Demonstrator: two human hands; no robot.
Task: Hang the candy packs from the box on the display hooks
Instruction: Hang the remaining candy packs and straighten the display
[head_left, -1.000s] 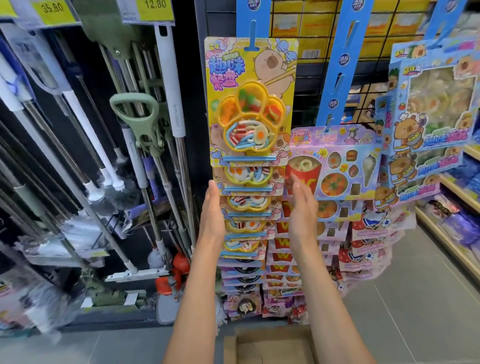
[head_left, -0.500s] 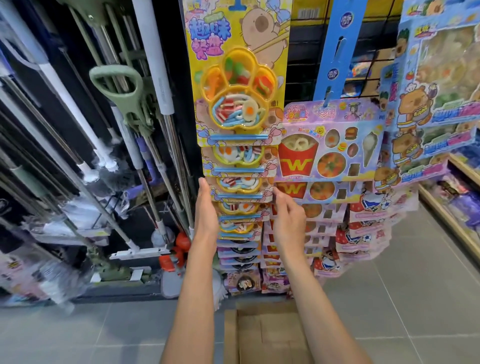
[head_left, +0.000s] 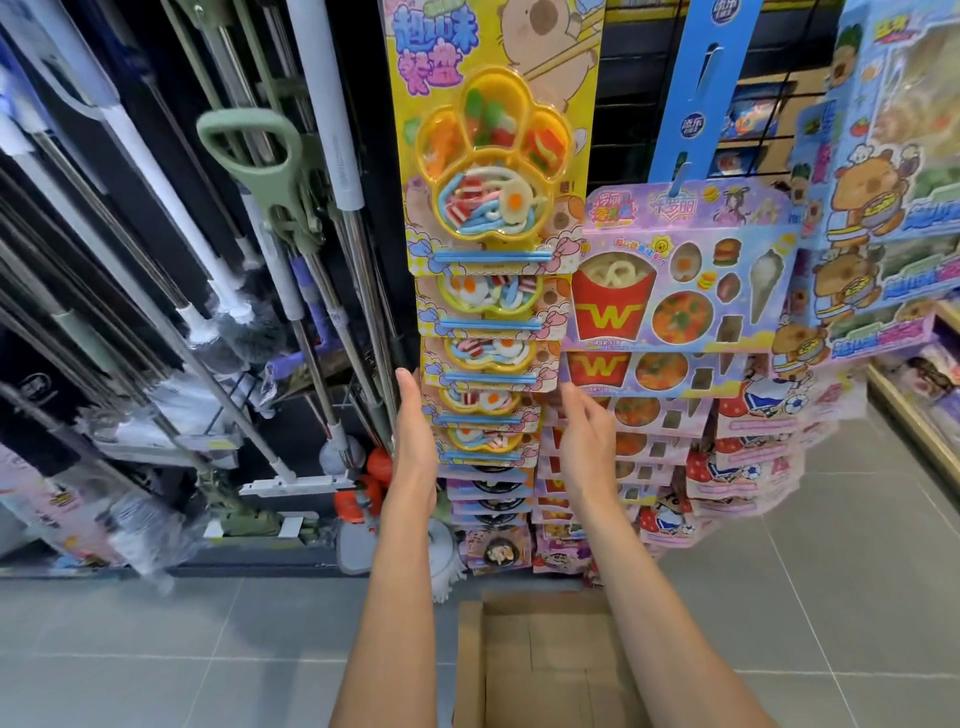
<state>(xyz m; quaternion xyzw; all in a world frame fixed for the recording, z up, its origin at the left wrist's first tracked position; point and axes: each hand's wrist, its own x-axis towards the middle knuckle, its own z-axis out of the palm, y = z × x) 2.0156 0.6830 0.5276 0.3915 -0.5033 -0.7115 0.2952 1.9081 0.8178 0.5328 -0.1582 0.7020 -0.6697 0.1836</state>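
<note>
A column of yellow paw-tray candy packs (head_left: 493, 156) hangs in front of me, overlapping downward. My left hand (head_left: 415, 431) lies flat, fingers straight, along the column's left edge. My right hand (head_left: 584, 441) is at the right edge with relaxed, slightly spread fingers, holding nothing. Purple fast-food candy packs (head_left: 675, 280) hang in the neighbouring column from a blue hanging strip (head_left: 698, 88). The cardboard box (head_left: 545, 660) stands on the floor below, between my forearms; the part of its inside that shows holds no packs.
Mops and brooms (head_left: 260, 208) lean in a rack at the left. Blue capybara candy boxes (head_left: 893, 156) hang at the right. A wooden shelf edge (head_left: 914, 415) runs along the far right. Grey floor tiles (head_left: 156, 649) surround the box.
Both hands have slid down the yellow column, from its upper packs to lower ones. The view has tilted downward, showing more of the box and floor.
</note>
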